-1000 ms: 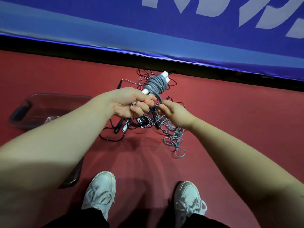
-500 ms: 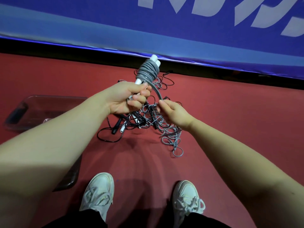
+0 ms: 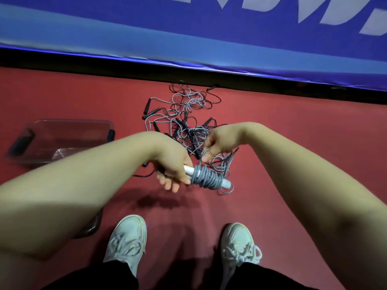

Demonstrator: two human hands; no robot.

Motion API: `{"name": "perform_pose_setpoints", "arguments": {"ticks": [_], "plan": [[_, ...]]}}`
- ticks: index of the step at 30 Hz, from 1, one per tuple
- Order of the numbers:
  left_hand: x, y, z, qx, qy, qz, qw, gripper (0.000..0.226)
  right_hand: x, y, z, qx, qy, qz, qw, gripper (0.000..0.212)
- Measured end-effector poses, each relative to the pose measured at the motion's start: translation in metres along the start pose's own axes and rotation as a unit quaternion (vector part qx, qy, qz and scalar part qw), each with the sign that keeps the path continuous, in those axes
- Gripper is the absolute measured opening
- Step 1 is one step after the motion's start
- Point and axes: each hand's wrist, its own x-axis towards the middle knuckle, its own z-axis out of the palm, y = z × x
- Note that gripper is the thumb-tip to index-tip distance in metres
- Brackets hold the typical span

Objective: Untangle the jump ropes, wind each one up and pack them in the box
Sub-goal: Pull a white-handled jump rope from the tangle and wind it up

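On the red floor [image 3: 293, 143], a clear plastic box [image 3: 69, 124] sat at nine o'clock and a tangle of grey and black jump ropes [image 3: 184, 114] at twelve, while the left hand [image 3: 171, 162] gripped white handles wound with grey rope [image 3: 207, 180] and the right hand [image 3: 219, 141] pinched its free strand.

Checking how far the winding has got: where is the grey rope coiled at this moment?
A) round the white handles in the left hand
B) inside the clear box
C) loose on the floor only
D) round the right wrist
A: the grey rope is coiled round the handles that the left hand grips, while the right hand pinches its free strand.
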Motion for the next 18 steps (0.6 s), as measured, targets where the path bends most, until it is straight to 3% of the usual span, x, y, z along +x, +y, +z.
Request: {"name": "perform_pose_setpoints", "arguments": {"ticks": [5,11,14,18], "plan": [[0.021,0.006,0.005,-0.036,0.124,-0.065,0.990,0.020,0.006,-0.034,-0.004,-0.140,0.079,0.051,0.986,0.031],[0.022,0.002,-0.003,-0.071,0.207,-0.078,0.973,0.028,0.003,-0.045,-0.001,-0.176,0.146,0.064,0.971,0.031],[0.017,0.003,-0.006,-0.043,0.263,-0.070,0.961,0.019,-0.002,-0.051,0.002,-0.206,0.185,0.056,0.959,0.030],[0.014,0.002,-0.013,0.005,0.312,-0.058,0.948,0.024,-0.008,-0.055,0.006,-0.167,0.234,0.046,0.957,0.029]]}}
